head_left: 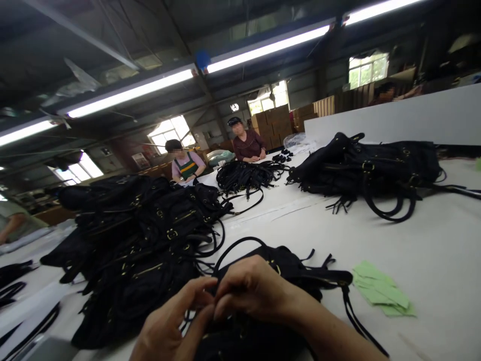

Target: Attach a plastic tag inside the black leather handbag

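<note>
A black handbag [296,273] with gold fittings lies on the white table [432,240] right in front of me. My left hand [173,321] and my right hand [250,288] meet over its near edge. Both have their fingers pinched together on a small part of the bag that I cannot make out. The bag's straps [353,311] trail off to the right.
A big heap of black handbags [143,235] fills the table to my left. More bags [372,165] lie at the far right, and a bundle of black straps [246,178] at the middle back. Green paper slips [381,291] lie right of my bag. Two people sit at the far end.
</note>
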